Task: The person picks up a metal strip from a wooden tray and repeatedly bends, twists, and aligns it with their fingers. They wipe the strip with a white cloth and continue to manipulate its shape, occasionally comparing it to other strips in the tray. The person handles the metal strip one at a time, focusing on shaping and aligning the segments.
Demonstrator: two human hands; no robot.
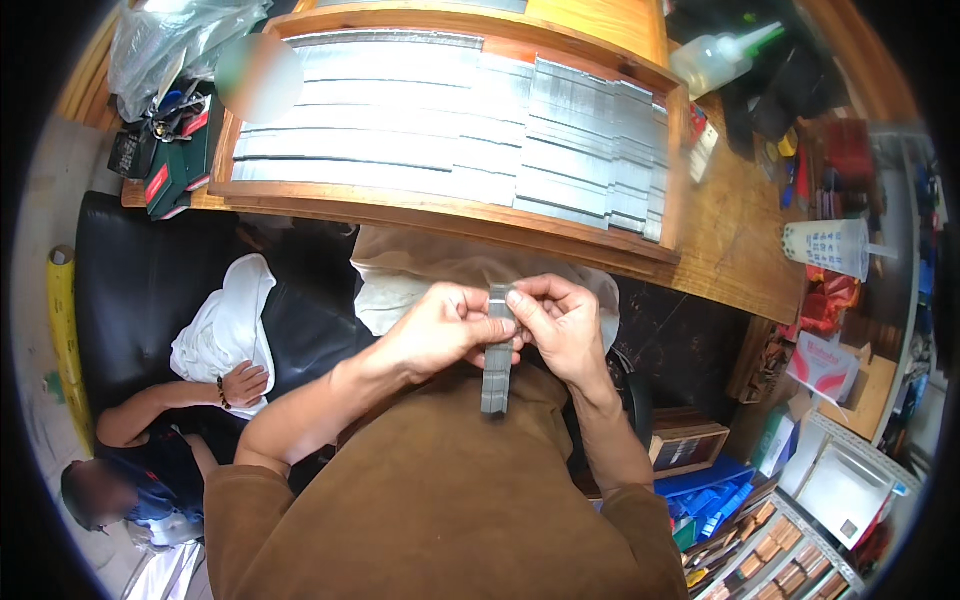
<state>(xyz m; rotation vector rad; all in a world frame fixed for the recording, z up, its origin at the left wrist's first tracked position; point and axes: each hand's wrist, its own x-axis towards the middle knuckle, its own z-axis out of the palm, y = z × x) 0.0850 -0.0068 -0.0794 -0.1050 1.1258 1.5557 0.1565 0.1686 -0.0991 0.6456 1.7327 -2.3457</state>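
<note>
In front of my chest is a narrow bundle of thin grey metal strips (495, 378), its lower end pointing toward me. My left hand (435, 328) closes on it from the left, thumb lying across the upper part. From the right, my right hand (568, 328) pinches the same bundle near its top, thumb pressed on the edge. Just beyond both hands stands a wooden tray (400, 201) on the bench, filled with rows of flat silvery metal strips (385, 120). A pale cloth (390, 290) lies beneath the tray's near side, behind my hands.
A clear bag (165, 60), keys and small green boxes (172, 175) sit left of the tray. To its right are a squeeze bottle (715, 62) and a lidded cup (828, 248). Another person (150, 420) rests a hand on white cloth at left. Shelving (790, 550) fills the lower right.
</note>
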